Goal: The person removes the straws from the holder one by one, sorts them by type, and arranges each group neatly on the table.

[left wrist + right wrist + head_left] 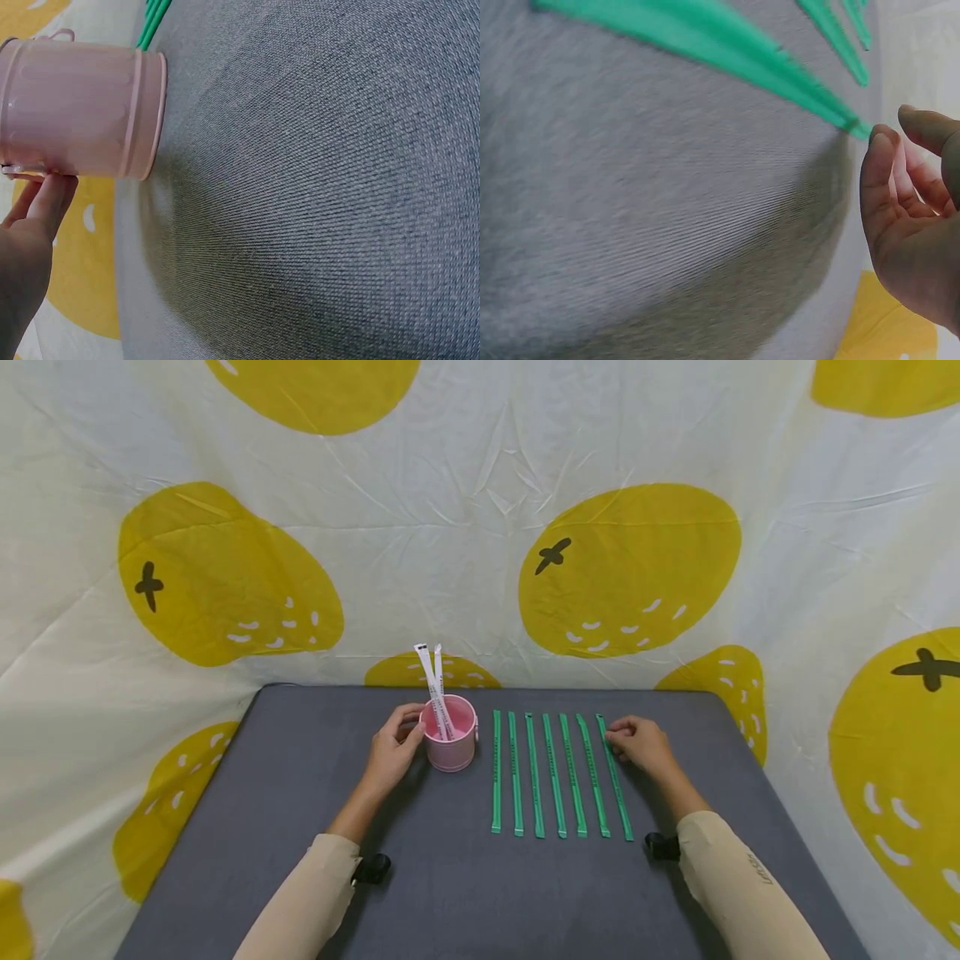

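Observation:
A small pink bucket (450, 752) stands upright on the table, with two white printed stick packets (433, 689) leaning in it. My left hand (393, 747) touches the bucket's left side with its fingers, beside the handle joint seen in the left wrist view. To the right of the bucket, several slim green stick packets (552, 775) lie side by side in a row. My right hand (641, 745) is at the upper part of the rightmost green stick packet (615, 781). The right wrist view shows its thumb and fingers apart near that packet's far end, holding nothing.
A dark grey cloth covers the table (450, 893). Behind it hangs a pale curtain (435, 568) with large yellow fruit prints, close to the table's back edge. A small black camera sits on each wrist.

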`<move>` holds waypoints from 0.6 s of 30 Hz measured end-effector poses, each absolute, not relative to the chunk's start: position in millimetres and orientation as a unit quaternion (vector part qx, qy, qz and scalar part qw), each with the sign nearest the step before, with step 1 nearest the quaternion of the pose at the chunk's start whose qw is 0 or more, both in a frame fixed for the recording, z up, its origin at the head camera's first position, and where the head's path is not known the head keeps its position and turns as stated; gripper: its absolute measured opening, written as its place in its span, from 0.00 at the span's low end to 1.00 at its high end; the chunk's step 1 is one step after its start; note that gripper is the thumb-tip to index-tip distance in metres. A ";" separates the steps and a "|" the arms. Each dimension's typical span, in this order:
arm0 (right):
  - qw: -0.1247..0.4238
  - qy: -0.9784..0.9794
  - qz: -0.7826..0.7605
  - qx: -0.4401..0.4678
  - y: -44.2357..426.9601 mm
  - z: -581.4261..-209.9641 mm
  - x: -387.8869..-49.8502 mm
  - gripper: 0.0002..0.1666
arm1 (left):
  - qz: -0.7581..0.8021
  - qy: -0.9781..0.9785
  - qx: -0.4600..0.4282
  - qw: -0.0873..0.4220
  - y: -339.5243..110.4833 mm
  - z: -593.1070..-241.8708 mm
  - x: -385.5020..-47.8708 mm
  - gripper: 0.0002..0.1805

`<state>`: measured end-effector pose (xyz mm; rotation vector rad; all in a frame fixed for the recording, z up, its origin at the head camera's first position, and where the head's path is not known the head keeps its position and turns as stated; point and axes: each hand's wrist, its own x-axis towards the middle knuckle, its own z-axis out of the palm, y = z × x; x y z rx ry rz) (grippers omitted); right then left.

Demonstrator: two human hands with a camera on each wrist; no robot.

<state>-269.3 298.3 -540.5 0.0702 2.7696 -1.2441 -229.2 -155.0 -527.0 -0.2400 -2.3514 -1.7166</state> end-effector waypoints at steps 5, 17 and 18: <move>0.038 0.918 -0.396 0.004 289.9 -526.5 -273.2 0.20 | -0.585 -0.799 -0.083 0.112 -155.9 -527.8 -229.0 0.19; 0.020 0.880 -0.470 -0.060 228.8 -498.6 -283.4 0.19 | -0.585 -0.800 -0.087 0.103 -153.3 -526.4 -229.2 0.21; 0.020 0.878 -0.473 -0.064 223.4 -497.1 -284.7 0.19 | -0.585 -0.800 -0.087 0.102 -152.7 -524.1 -228.2 0.21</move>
